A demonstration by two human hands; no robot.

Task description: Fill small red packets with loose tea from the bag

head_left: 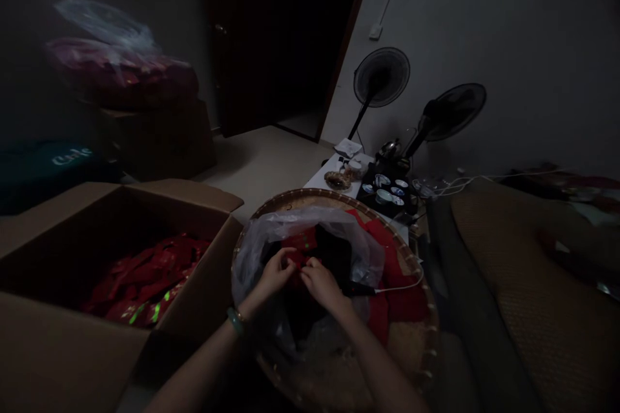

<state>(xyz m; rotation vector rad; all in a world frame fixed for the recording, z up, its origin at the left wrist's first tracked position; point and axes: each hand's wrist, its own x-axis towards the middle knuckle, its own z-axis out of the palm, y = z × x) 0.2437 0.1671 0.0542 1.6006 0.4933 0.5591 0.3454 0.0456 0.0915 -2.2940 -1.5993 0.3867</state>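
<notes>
Thumb and fingers of my left hand [277, 274] are pinched on a small red piece [298, 261], which looks soft. My right hand [320, 279] grips the same piece from the other side, its fingertips close to the left ones. Dim light hides its exact kind. Below both hands lies an open clear plastic bag [252, 255] with dark and red contents. The bag rests in a round woven tray [404, 352]. Red flat pieces [407, 293] are at the tray's right side. A dark handheld tool [361, 288] with a white cord lies beside my right hand.
An open cardboard box [72, 361] of red packets [150, 277] stands at the left. Behind it, a bulging plastic bag [126, 74] sits on another box [159, 135]. Ahead are a low table with cups [383, 196] and two fans [382, 77]. A woven-covered seat [547, 290] is at right.
</notes>
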